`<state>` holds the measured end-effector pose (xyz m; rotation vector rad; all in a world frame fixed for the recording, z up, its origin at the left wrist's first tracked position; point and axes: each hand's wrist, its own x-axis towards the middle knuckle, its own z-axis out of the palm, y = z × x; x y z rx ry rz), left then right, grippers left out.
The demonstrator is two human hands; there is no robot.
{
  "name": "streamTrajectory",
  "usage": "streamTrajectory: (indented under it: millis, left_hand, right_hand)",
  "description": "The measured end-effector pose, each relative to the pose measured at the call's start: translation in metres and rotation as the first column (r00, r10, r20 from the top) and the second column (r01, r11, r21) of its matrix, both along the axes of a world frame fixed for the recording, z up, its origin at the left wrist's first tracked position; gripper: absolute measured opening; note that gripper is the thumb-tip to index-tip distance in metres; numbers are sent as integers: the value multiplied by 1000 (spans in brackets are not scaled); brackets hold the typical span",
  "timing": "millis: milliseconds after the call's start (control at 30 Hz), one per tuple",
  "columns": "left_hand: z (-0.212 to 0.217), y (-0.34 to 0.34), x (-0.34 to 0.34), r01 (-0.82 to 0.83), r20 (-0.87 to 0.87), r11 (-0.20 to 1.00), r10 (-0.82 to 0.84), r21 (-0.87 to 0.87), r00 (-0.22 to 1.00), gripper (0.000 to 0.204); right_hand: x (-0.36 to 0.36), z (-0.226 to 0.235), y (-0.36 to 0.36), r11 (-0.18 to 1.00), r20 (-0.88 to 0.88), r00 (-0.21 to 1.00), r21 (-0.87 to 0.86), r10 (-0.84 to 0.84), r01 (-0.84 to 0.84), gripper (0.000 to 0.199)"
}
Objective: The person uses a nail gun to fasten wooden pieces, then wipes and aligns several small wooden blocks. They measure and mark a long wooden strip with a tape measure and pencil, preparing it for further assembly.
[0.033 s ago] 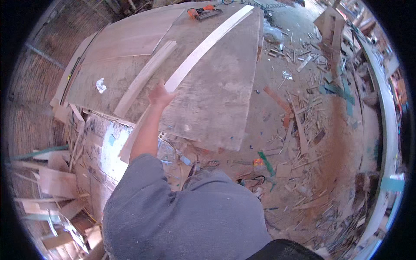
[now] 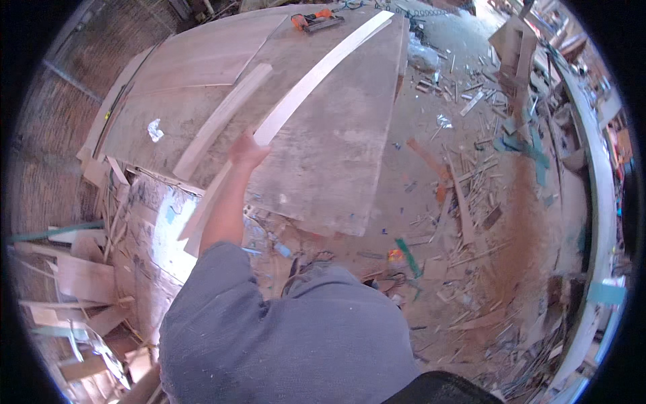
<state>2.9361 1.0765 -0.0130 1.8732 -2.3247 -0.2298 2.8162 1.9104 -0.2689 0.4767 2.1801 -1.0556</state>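
The left hand (image 2: 249, 151) has its fingers closed round a white strip's (image 2: 308, 79) near end over the counter (image 2: 326, 161); the right hand's I cannot tell.

Orange-and-black tool (image 2: 300, 22): near worktop's (image 2: 326, 165) far edge
Crumpled scrap (image 2: 155, 130): pale, worktop's left part
Green strip (image 2: 408, 257): on littered floor (image 2: 407, 192)

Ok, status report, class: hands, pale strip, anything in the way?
Left hand grips pale strip by near end; right hand out of view. Strip runs along board toward far edge. Orange tool lies left of strip, not across it.
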Motion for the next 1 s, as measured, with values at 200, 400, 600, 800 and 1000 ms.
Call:
streamTrajectory:
  millis: [200,400,600,800,1000]
  left_hand:
    - [-3,119,-56,-71,-144,997,66,-31,987,62]
    - [-15,158,-85,-136,-98,989,129,-64,987,54]
    - [-47,159,-104,-210,-47,975,207,-77,977,57]
    - [-59,102,-139,-169,-126,984,161,-54,979,51]
    - [-49,68,-184,-143,-60,989,145,37,988,42]
  right_hand:
    - [-234,-11,75,997,-71,994,9,80,-80,20]
    - [-503,-5,51,973,-352,910,12,218,-229,18]
    - [-589,-17,-67,935,-244,939,-200,241,-292,23]
    - [-524,-33,-136,894,-29,900,-105,435,-436,22]
    - [-509,-4,-216,810,61,808,-66,586,-582,22]
